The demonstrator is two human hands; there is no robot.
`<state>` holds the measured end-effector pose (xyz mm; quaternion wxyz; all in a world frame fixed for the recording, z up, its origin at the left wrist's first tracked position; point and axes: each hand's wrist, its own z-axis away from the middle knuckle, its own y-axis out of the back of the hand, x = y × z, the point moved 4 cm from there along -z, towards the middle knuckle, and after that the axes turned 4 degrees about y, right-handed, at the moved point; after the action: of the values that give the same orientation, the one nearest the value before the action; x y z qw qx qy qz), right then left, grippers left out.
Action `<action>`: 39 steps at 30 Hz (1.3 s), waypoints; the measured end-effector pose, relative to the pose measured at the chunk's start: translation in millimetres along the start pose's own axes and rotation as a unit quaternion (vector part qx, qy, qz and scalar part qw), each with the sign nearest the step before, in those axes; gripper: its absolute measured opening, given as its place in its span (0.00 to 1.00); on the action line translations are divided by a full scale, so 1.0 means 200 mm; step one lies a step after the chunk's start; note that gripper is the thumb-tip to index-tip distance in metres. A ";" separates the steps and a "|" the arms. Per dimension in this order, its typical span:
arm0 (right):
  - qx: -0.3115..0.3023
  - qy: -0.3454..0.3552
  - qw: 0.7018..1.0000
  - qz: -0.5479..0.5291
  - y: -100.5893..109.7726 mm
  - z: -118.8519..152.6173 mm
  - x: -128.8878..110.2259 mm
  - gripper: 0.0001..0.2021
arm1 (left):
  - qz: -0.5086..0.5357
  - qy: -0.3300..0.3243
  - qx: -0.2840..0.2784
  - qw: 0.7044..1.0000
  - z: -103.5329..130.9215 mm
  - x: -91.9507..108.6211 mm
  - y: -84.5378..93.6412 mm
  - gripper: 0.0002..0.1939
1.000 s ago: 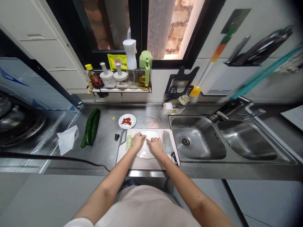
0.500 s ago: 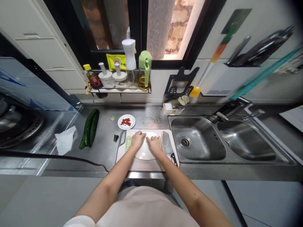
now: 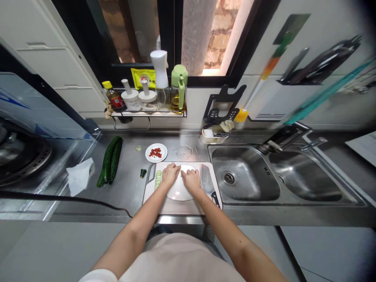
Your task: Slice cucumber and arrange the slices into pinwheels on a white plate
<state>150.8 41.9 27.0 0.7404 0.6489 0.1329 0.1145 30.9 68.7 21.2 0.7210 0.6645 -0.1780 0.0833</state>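
My left hand [image 3: 170, 174] and my right hand [image 3: 191, 181] meet over a white plate [image 3: 179, 192] that lies on the cutting board [image 3: 172, 208]. The fingers of each are drawn together at the plate's far part, pinching something small that I cannot make out. Left of the plate, a row of pale green cucumber slices [image 3: 158, 180] lies on the board. A knife [image 3: 208, 180] with a black handle rests along the board's right side. Beyond the board stands a small white dish [image 3: 156, 153] of chopped red pieces.
Two cucumbers [image 3: 110, 161], a cucumber end [image 3: 143, 173] and a white tissue [image 3: 80, 176] lie left of the board. A double sink [image 3: 245, 172] is on the right. Bottles and jars stand on a rack [image 3: 149, 114] under the window. A dark cable [image 3: 88, 199] crosses the front left.
The whole view has shifted very slightly. Both hands stay in nearly the same place over the plate.
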 end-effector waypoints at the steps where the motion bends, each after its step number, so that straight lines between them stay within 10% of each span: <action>1: 0.002 0.000 1.000 -0.001 0.00 0.00 0.00 0.19 | 0.000 -0.001 0.001 1.000 0.00 0.00 0.00 0.15; 39: -0.014 -0.011 1.000 -0.012 0.00 -0.01 0.00 0.20 | 0.002 -0.001 0.001 1.000 -0.01 -0.01 0.00 0.15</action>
<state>150.0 42.9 27.6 0.7523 0.6379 0.1305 0.1001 29.7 70.1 20.6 0.7201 0.6649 -0.1795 0.0844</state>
